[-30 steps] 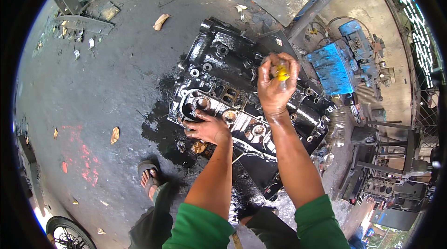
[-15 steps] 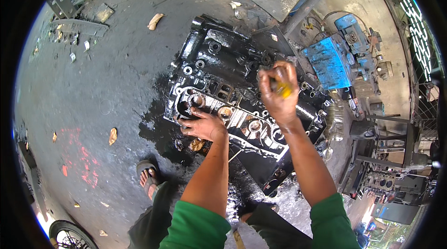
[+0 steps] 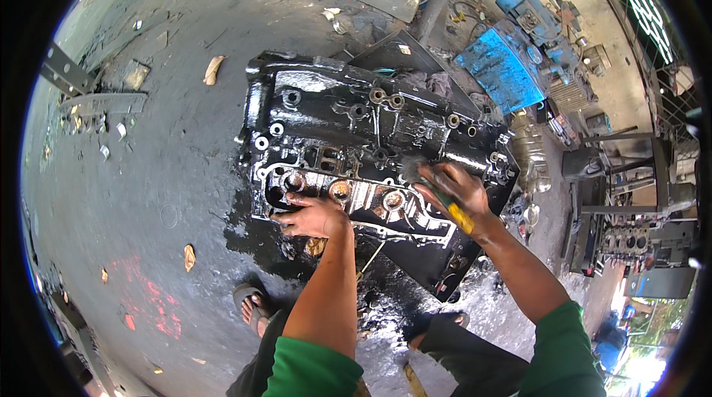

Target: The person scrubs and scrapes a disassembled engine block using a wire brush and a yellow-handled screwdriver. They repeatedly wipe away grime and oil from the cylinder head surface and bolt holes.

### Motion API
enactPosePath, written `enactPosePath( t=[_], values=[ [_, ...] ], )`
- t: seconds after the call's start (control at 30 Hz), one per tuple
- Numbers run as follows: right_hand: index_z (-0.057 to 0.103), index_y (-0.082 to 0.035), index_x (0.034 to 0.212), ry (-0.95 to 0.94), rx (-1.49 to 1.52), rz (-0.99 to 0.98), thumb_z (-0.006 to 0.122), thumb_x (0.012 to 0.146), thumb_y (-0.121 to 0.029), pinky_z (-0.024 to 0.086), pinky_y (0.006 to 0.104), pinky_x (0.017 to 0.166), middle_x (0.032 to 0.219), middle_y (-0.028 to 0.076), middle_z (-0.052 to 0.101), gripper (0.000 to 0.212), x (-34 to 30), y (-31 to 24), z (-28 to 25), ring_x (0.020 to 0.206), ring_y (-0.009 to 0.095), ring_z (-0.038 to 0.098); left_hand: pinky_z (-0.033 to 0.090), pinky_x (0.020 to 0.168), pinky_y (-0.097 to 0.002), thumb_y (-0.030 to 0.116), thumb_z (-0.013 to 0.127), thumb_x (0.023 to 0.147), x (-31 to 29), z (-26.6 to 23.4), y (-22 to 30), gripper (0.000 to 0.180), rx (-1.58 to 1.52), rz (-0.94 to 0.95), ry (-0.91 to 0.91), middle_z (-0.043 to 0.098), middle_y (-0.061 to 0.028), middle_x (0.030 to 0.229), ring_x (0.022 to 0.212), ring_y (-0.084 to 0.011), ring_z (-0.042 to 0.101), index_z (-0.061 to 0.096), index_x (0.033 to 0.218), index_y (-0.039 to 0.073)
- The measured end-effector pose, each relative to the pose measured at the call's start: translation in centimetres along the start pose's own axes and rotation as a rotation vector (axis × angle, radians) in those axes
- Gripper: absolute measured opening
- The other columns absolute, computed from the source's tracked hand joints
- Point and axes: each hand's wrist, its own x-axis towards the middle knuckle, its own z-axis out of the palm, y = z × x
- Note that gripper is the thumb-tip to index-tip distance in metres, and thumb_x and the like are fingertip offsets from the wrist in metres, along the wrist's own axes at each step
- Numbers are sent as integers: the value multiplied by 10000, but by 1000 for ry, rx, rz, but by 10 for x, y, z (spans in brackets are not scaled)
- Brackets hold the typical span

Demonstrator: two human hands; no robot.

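Note:
A black, wet engine block (image 3: pixel 322 121) lies on its side on the floor before me, with a pale machined face and round openings on the side nearest me. On the left part of that face rests my left hand (image 3: pixel 317 219), fingers spread and nothing held in them. My right hand (image 3: pixel 466 193) is closed around a brush with a yellow and green handle (image 3: pixel 461 217). Its dark bristles (image 3: pixel 412 168) are against or just over the block's right middle; contact is hard to make out.
Dark wet liquid (image 3: pixel 256 237) spreads over the floor beside the block. Under it lies a black flat sheet (image 3: pixel 415 267). A blue machine (image 3: pixel 504 70) stands at the far right, near a metal stand (image 3: pixel 615 189). Dry leaves (image 3: pixel 189 257) are scattered at left.
My right hand has come down toward me from over the block's far part, brush still in it. The view has shifted, while my left hand stays on the same part of the block.

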Motion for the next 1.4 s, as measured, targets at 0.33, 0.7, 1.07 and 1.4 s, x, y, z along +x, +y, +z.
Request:
enactPosePath(
  t=[0.33,0.7,1.07,1.4],
  values=[
    [589,-137,1306,-231,-56,157,654,885,11,644,286,602,1023,72,666,450,-8,-11,12,725,176,700,545,898,-570,595,360,991,2,1,0,746,68,-8,31,387,-316,1236,1090,-520,568,218,1512,80],
    [632,-103,1187,-468,-313,-1,594,879,-132,607,337,673,1089,61,601,312,22,1,10,737,233,691,541,896,-587,567,336,1009,-6,-7,8,709,-1,-16,0,399,-326,1216,1100,-528,568,244,1493,56],
    [730,-116,1073,-79,-61,410,762,861,-238,568,282,606,925,58,690,247,45,2,-83,697,140,678,527,906,-572,609,367,987,-1,-4,3,783,-3,-24,-18,365,-318,1273,1124,-510,542,179,1530,78],
    [680,-96,1109,-131,161,354,736,868,-127,540,343,681,962,111,681,250,-20,-3,-61,796,236,687,479,988,-583,646,300,980,5,4,-5,802,21,-24,-2,354,-368,1315,1216,-531,484,212,1512,53]
  ],
)
